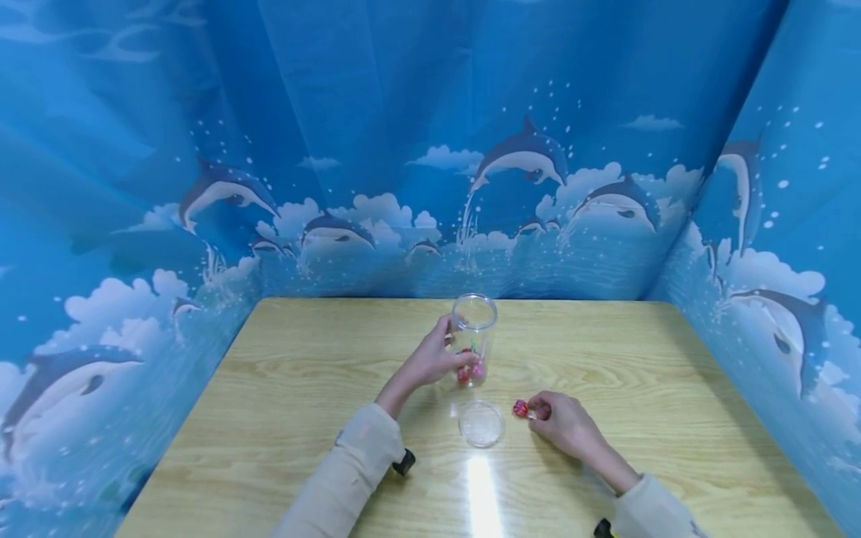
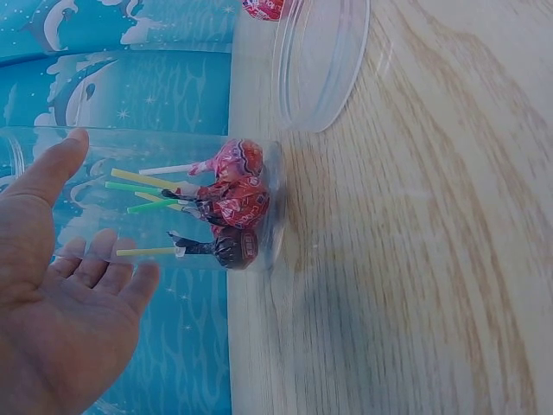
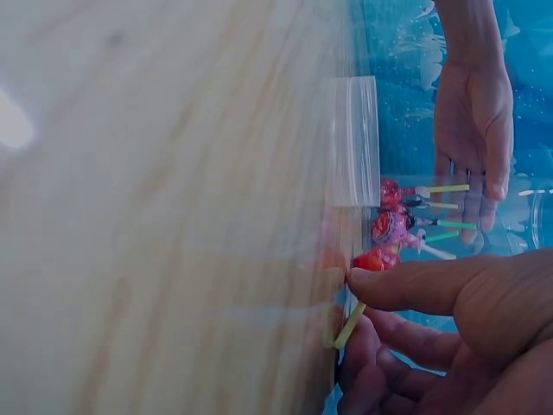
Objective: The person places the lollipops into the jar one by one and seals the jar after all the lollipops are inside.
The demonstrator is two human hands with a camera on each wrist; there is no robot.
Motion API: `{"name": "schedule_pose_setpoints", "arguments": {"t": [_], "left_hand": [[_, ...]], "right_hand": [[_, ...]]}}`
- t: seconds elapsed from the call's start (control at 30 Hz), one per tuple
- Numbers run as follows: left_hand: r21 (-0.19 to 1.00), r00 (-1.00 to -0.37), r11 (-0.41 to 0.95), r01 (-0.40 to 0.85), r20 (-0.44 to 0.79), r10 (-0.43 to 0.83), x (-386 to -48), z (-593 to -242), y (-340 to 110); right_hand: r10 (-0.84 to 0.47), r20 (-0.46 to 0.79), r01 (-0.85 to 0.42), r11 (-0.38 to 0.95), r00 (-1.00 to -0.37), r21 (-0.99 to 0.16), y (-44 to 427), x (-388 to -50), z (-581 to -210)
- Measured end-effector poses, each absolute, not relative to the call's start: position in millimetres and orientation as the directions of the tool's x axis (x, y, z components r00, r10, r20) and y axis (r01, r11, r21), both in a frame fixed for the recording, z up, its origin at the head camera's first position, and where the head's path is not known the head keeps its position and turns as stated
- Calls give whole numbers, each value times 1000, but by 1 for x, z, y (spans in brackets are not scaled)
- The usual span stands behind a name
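A clear plastic jar (image 1: 474, 329) stands upright with its mouth uncovered. Several wrapped lollipops (image 2: 235, 203) lie at its bottom, heads down, with yellow, green and white sticks pointing up. My left hand (image 1: 430, 362) holds the jar from its left side, thumb and fingers around the wall. To the right and nearer me, my right hand (image 1: 570, 426) pinches one red-wrapped lollipop (image 1: 520, 408) low over the table. In the right wrist view its yellow stick (image 3: 349, 327) shows beside the thumb. The clear round lid (image 1: 480, 424) lies on the table in front of the jar.
The wooden table (image 1: 303, 403) carries a bright light reflection near its front. Blue curtains (image 1: 403, 112) printed with dolphins stand along the back and both sides. Dark wrist cameras are strapped at both cuffs, the left camera (image 1: 403, 462) just above the table.
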State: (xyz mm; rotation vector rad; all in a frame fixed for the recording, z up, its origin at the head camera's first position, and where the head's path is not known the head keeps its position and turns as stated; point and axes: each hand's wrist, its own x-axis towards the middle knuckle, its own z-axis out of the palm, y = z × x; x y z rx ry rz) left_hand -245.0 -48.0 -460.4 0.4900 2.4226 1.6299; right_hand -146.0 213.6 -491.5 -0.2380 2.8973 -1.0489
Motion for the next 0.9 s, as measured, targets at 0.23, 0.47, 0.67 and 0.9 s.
{"name": "schedule_pose_setpoints", "arguments": {"t": [0.23,0.47,0.67,0.9], "left_hand": [[924,-931,346,164,30,363,-246,-460,-48],[923,-930,351,160,21,367,-246,-460,-47],[921,-932,361,147,7,362,-246,-461,-47],[920,-932,363,150,9,363,-245,-460,-48]], "right_hand": [[-150,-16,-107,772,-989,-626,226,-142,-491],[-132,-42,-76,773,-990,-630,240,-140,-489],[-25,-155,109,601,-988,-792,252,-142,-488],[-25,-218,209,189,-976,-959,261,-148,-482]]}}
